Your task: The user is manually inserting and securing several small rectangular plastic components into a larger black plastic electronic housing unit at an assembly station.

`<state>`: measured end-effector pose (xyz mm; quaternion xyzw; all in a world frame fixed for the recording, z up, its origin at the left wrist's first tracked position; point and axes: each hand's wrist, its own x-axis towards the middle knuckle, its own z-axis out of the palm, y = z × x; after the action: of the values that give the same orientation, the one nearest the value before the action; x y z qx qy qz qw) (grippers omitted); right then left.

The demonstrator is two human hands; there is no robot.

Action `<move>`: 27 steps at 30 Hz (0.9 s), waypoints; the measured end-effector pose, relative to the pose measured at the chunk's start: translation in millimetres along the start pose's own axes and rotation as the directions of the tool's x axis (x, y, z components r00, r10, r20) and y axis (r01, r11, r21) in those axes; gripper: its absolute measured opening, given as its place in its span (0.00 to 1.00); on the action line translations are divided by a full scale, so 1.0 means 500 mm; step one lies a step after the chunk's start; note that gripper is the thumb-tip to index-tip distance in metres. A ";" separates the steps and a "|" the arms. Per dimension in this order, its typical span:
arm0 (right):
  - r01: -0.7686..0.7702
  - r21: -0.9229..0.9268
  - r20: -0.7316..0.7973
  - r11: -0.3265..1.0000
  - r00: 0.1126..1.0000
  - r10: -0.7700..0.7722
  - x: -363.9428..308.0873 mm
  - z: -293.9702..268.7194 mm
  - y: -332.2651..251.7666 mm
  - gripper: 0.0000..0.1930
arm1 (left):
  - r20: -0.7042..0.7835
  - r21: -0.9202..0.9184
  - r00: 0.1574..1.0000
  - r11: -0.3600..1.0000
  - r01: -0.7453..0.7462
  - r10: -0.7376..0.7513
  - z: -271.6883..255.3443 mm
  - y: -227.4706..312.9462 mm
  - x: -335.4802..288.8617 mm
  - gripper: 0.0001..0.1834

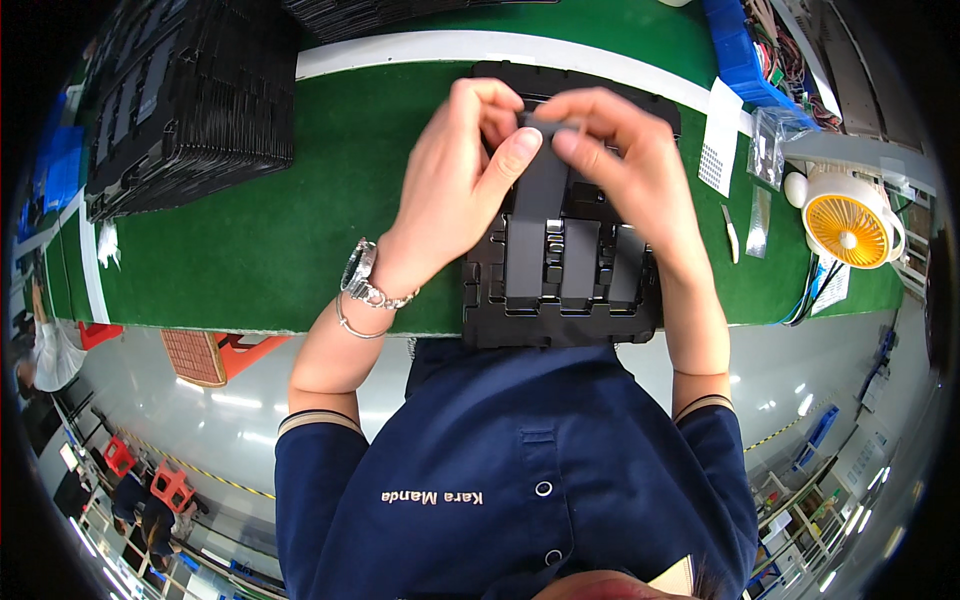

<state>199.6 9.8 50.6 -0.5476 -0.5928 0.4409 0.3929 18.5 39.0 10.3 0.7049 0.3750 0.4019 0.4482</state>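
Both hands meet over a black moulded tray [560, 328] at the green table's near side. Between thumb and fingers, my left hand [445, 180] pinches the far end of a dark grey flat strip [541, 185]. My right hand [640, 170] is closed on the same end from the other side, its fingertips slightly blurred. From there the strip runs down toward the tray; whether its near end rests in a slot I cannot tell. Similar dark grey flat pieces [580, 262] lie in the tray's slots beside it. The fingers hide part of the tray's far side.
Tall stacks of black trays [215, 100] stand at the left. Toward the right lie a white label sheet [719, 140], clear plastic bags [768, 145], a white-handled tool [730, 235] and a yellow-and-white fan [848, 232]. A blue bin [735, 45] with wires sits at the far right.
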 end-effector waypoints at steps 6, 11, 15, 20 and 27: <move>0.028 -0.265 -0.060 0.964 0.997 -0.045 0.064 -0.022 0.071 0.10 | 0.088 0.366 0.980 0.909 -0.199 0.179 -0.006 -0.011 0.027 0.24; 0.266 -0.647 -0.049 0.714 0.921 -0.388 0.049 -0.036 0.062 0.12 | 0.213 0.455 0.973 0.872 -0.182 0.092 0.004 -0.018 0.016 0.24; 0.335 -0.751 0.211 0.569 0.938 -0.274 -0.008 -0.072 0.033 0.24 | 0.205 0.520 0.973 0.831 -0.200 0.106 0.013 -0.024 0.010 0.24; 0.473 -0.813 0.339 0.339 0.859 -0.384 -0.016 -0.073 0.036 0.24 | 0.181 0.537 0.971 0.811 -0.232 0.157 0.020 -0.023 0.010 0.24; 0.482 -0.859 0.172 0.172 0.589 -0.790 0.003 -0.072 0.012 0.14 | 0.422 -0.587 0.885 0.686 0.431 -0.195 0.002 0.005 0.003 0.22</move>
<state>235.3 14.9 56.0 -0.4185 -0.8270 -0.2104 0.3110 20.6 39.2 12.7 0.4782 0.2434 0.3024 0.7878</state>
